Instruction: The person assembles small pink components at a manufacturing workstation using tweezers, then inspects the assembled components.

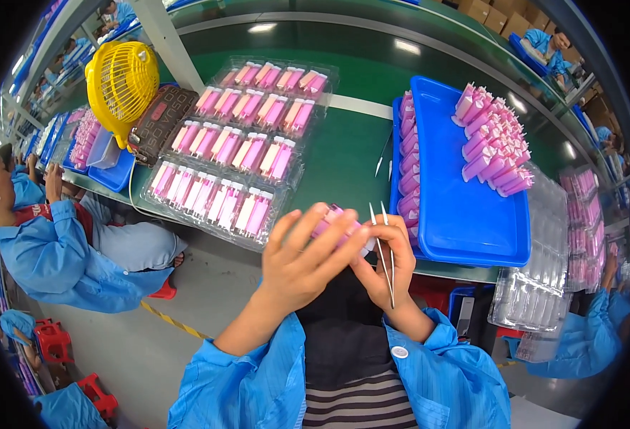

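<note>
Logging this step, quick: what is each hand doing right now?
Left hand: closed on a small pink part.
Right hand: holding metal tweezers, fingers also on the pink part.

both hands raised together before chest; left hand (302, 254) fingers curled, right hand (386, 261) pinched, blue sleeves.

A clear tray (223, 154) of small cartridges lies left on the table (350, 154); a fan (122, 82) stands far left of it. A flat tray (465, 207) sits right, holding cartridges (492, 143) at its far end.
</note>
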A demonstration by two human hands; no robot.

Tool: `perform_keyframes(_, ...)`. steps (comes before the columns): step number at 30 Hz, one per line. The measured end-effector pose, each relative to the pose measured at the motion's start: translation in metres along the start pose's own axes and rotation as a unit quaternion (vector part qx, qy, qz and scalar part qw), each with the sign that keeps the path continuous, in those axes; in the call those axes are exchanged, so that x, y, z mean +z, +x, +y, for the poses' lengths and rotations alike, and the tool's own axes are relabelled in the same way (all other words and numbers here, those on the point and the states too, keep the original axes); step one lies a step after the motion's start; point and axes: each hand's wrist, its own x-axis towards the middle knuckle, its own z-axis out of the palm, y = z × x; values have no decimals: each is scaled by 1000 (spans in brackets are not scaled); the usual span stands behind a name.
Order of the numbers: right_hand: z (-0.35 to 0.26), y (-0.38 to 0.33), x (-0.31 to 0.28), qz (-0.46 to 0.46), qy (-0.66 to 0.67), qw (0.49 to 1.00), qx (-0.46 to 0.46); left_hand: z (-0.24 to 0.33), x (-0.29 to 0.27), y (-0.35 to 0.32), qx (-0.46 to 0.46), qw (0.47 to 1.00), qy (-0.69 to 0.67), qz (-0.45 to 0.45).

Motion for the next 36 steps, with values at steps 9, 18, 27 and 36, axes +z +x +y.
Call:
perform_keyframes(9, -15, -1, -4, -74, 107, 986, 106, 1, 29, 2, -33, 998, -31, 52)
perform_keyframes(18, -10, -6, -19, -76, -179, 980, -33, 11, -4, 16, -235, 961, -145, 10)
perform_keyframes(27, -18, -14, -14, -24, 66, 989, 129, 5, -1, -5, -277, 871, -402, -51)
perform_keyframes(36, -49, 11, -18, -52, 163, 985, -13, 0, -16, 0, -286, 745, -556, -232)
